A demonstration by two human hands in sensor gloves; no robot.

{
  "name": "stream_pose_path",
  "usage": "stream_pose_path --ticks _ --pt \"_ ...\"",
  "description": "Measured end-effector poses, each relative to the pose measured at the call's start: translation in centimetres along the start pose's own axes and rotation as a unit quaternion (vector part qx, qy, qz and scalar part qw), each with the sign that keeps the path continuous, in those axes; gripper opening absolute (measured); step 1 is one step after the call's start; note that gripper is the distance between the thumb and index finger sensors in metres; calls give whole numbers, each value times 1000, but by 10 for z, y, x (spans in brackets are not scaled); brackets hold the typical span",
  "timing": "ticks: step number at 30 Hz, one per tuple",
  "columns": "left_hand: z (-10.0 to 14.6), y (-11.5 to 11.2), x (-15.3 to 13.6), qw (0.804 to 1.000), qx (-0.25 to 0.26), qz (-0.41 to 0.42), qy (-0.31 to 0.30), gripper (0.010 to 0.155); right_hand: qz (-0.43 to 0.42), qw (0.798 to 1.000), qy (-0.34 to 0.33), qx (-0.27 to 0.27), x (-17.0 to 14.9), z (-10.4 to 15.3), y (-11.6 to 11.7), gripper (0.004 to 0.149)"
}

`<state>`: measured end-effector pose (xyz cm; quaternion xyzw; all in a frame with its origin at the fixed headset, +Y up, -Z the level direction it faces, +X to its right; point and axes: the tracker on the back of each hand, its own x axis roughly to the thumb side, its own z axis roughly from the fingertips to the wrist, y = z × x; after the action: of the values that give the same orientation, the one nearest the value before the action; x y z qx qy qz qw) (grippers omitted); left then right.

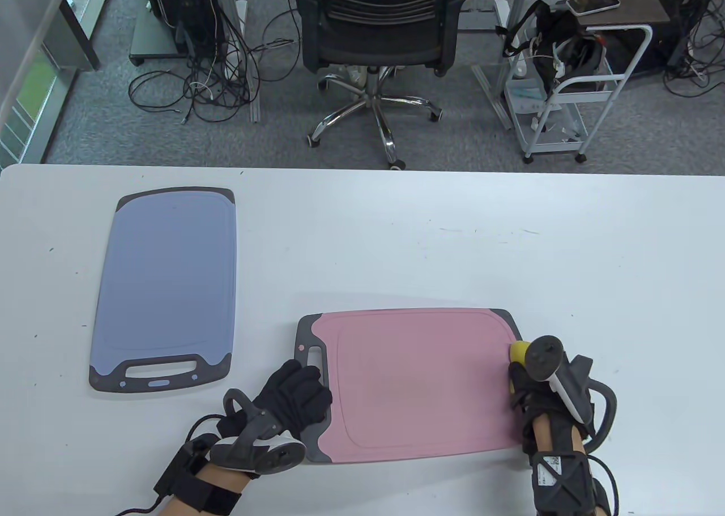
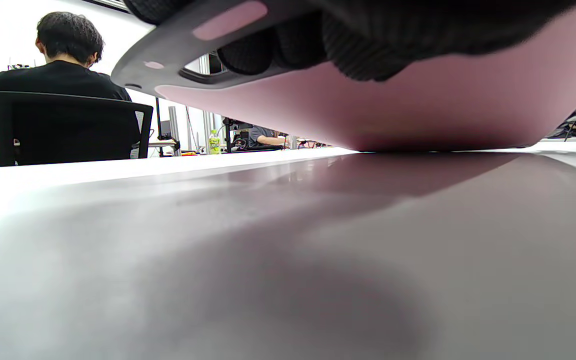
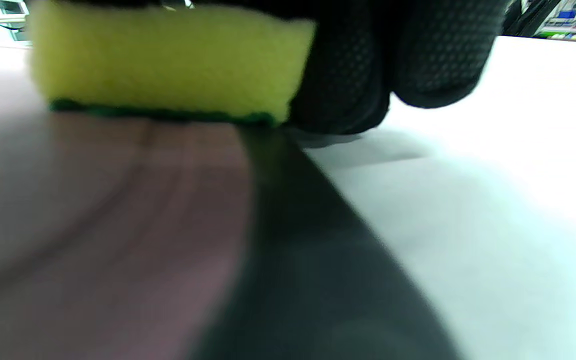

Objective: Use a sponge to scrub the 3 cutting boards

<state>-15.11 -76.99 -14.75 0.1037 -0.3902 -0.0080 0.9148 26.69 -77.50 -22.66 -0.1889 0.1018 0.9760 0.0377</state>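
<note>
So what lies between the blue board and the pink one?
Only bare white table separates the blue board from the pink board, per the table view.

Both hands wear black knitted sensor gloves. The left hand point(image 1: 297, 394) carries a grey and white tracker point(image 1: 257, 445) with a ring-shaped loop, strapped across its back, and a black wrist band point(image 1: 195, 490) from which a black cable trails. The right hand point(image 1: 524, 383) bears a similar tracker point(image 1: 552, 369) with a round dark top, a curved black loop, and a black wrist brace point(image 1: 558, 473) printed with a small white label.
</note>
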Motion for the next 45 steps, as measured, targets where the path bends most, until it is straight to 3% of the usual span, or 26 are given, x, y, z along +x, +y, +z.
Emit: stream_pose_path --ticks 2,5,9,11,14,16,21,24,26,30,32,35,36,38,41,43,45 --pt "0 0 0 1000 1 -1 0 47 61 996 -58 -20 30 8 -2 69" --pt "0 1 0 1000 1 0 0 47 50 977 -206 -28 99 41 -1 70" --pt "0 1 0 1000 -2 1 0 47 74 902 -424 -26 191 115 3 70" --pt "0 1 1 1000 -2 0 -1 47 80 876 -474 -43 212 141 5 71" --pt "1 1 -1 1000 -2 8 3 47 126 874 -466 -58 208 139 6 71" --pt "1 1 0 1000 0 4 1 47 71 904 -419 -43 183 122 6 70" --pt "0 1 -1 1000 -4 7 2 47 68 962 -258 -63 89 66 7 69" --pt "1 2 0 1000 -3 4 1 48 44 988 -139 -49 31 36 6 69" --pt "1 2 0 1000 -2 3 0 48 48 994 -92 -39 14 27 6 69" --pt "0 1 -3 1000 -5 16 4 47 70 985 -150 -52 46 39 4 69" --pt "0 1 -3 1000 -5 15 4 47 56 969 -235 -59 92 62 6 69" --pt "0 1 -3 1000 -5 12 4 47 75 928 -362 -47 163 110 9 70" --pt "0 1 -3 1000 -5 13 4 47 92 904 -415 -55 185 129 9 70" --pt "0 2 -3 1000 -5 13 4 47 107 877 -463 -72 207 152 10 70" --pt "1 2 -3 1000 -3 15 6 47 127 882 -446 -83 205 151 9 69" --pt "0 2 -3 1000 -2 13 4 47 74 908 -410 -55 184 128 9 69" --pt "0 2 -3 1000 -4 15 5 47 55 943 -327 -34 145 93 7 69"
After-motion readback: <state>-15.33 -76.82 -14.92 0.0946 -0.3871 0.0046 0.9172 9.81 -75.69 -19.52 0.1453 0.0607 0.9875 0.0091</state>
